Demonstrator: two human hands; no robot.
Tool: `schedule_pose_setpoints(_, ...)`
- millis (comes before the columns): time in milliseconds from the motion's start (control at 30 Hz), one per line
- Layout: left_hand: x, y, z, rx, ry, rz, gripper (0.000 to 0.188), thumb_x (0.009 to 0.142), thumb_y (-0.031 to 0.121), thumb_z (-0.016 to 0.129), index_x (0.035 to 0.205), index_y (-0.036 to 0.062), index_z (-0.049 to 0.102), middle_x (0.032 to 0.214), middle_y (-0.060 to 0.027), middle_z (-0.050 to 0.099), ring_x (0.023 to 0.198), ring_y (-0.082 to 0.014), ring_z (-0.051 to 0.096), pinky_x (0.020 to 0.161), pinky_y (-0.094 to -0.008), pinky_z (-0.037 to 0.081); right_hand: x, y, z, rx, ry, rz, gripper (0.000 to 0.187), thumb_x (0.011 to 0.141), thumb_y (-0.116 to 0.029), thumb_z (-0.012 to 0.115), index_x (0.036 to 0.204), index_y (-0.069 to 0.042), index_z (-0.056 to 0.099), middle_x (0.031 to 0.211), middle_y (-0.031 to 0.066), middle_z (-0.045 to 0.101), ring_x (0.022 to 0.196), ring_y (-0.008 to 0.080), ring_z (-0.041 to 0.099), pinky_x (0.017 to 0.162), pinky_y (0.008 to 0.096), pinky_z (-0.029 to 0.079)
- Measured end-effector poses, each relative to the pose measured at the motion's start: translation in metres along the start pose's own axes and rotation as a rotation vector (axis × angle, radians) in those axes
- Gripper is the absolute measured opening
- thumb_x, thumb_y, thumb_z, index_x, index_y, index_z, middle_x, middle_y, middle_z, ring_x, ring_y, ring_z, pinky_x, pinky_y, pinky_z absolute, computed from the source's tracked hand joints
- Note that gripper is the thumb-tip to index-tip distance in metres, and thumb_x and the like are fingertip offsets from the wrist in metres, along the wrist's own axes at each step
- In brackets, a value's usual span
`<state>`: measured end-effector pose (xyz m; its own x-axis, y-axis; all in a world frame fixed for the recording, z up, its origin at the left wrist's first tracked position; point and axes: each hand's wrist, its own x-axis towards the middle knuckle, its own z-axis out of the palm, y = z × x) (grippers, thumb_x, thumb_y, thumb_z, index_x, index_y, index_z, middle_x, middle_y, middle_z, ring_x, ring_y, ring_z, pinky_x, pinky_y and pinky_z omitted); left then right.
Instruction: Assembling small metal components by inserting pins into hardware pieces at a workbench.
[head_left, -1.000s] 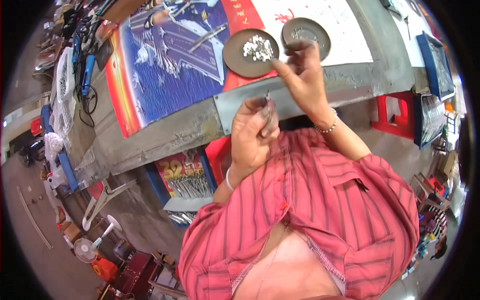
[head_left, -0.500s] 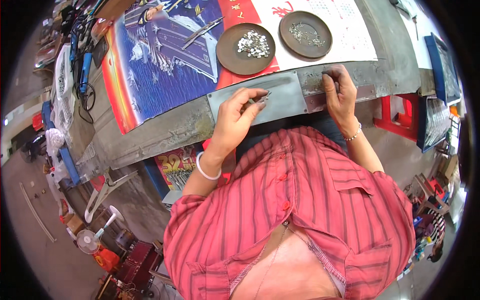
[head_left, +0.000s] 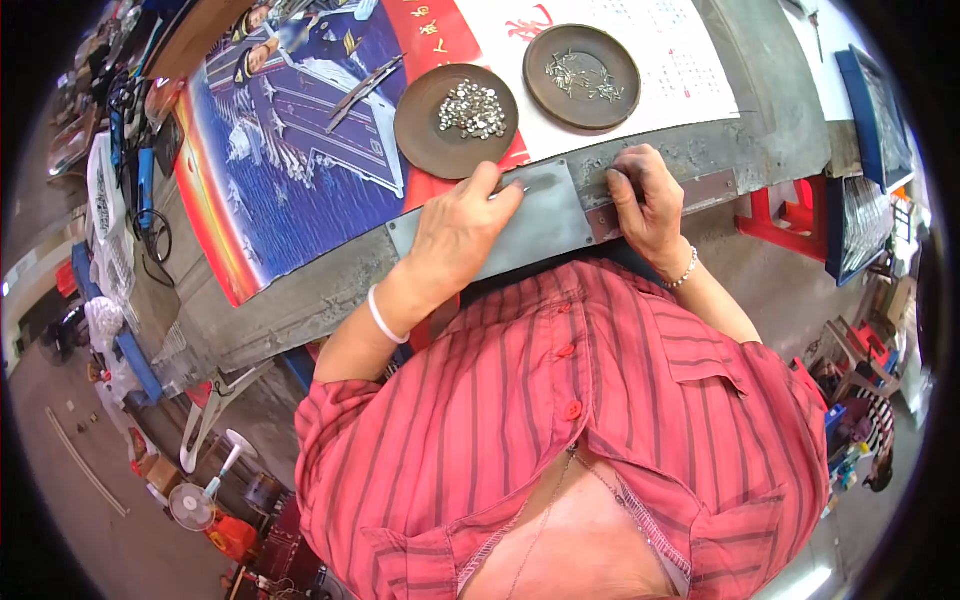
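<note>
My left hand is over the left part of a grey metal plate at the bench edge. Its thumb and forefinger are pinched, and a tiny shiny metal piece shows at their tips, too small to name. Just beyond the fingers sits a round brown dish with a heap of small shiny round metal pieces. My right hand rests curled at the plate's right end, thumb against the bent fingers; what it holds, if anything, is hidden.
A second brown dish holds thin little metal pins. Under both dishes lies a colourful poster, with metal tweezers on it. A red plastic stool and a blue tray stand to the right below the bench.
My left hand has moved up toward the nearer dish, turning its back more to view. My right hand stays curled at the plate's right end. The whole view has shifted slightly.
</note>
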<state>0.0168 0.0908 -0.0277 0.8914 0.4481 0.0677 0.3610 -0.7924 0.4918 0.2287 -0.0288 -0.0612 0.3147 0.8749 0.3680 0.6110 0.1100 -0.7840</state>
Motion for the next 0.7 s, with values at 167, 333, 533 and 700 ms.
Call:
schedule_pose_setpoints(167, -0.036, -0.011, -0.012, 0.017, -0.010, -0.076, 0.025, 0.077, 0.002, 0.055, 0.100, 0.0075, 0.061, 0.086, -0.0103, 0.049, 0.071, -0.0284, 0.061, 0.055, -0.0393, 0.048, 0.000, 0.002, -0.001, 0.010, 0.005, -0.018, 0.011, 0.080, -0.005, 0.064, 0.083, -0.002, 0.054, 0.077, 0.0114, 0.055, 0.069, 0.0289, 0.051, 0.062, 0.0354, 0.042)
schedule_pose_setpoints(333, -0.027, 0.006, -0.012, 0.002, 0.001, -0.164, 0.032, 0.074, -0.004, 0.053, 0.102, 0.0078, 0.062, 0.086, -0.0117, 0.050, 0.069, -0.0310, 0.060, 0.056, -0.0413, 0.047, 0.003, 0.005, -0.001, 0.020, 0.029, -0.031, 0.012, 0.079, -0.006, 0.064, 0.083, -0.002, 0.054, 0.077, 0.0115, 0.055, 0.068, 0.0294, 0.050, 0.063, 0.0359, 0.042)
schedule_pose_setpoints(533, 0.007, 0.018, 0.009, -0.048, 0.040, -0.047, 0.019, 0.077, -0.002, 0.051, 0.092, 0.0065, 0.058, 0.087, -0.0137, 0.048, 0.069, -0.0338, 0.059, 0.057, -0.0432, 0.046, 0.003, -0.002, 0.000, 0.010, 0.038, -0.050, 0.011, 0.079, -0.006, 0.064, 0.082, -0.002, 0.054, 0.076, 0.0107, 0.055, 0.071, 0.0299, 0.054, 0.065, 0.0370, 0.043)
schedule_pose_setpoints(700, -0.019, 0.008, 0.000, -0.058, 0.035, -0.128, 0.020, 0.079, -0.002, 0.051, 0.095, 0.0066, 0.059, 0.087, -0.0142, 0.047, 0.071, -0.0353, 0.059, 0.059, -0.0442, 0.046, -0.001, -0.003, 0.000, -0.029, 0.044, 0.009, 0.011, 0.081, -0.008, 0.063, 0.083, -0.002, 0.055, 0.078, 0.0116, 0.055, 0.071, 0.0302, 0.054, 0.064, 0.0369, 0.043)
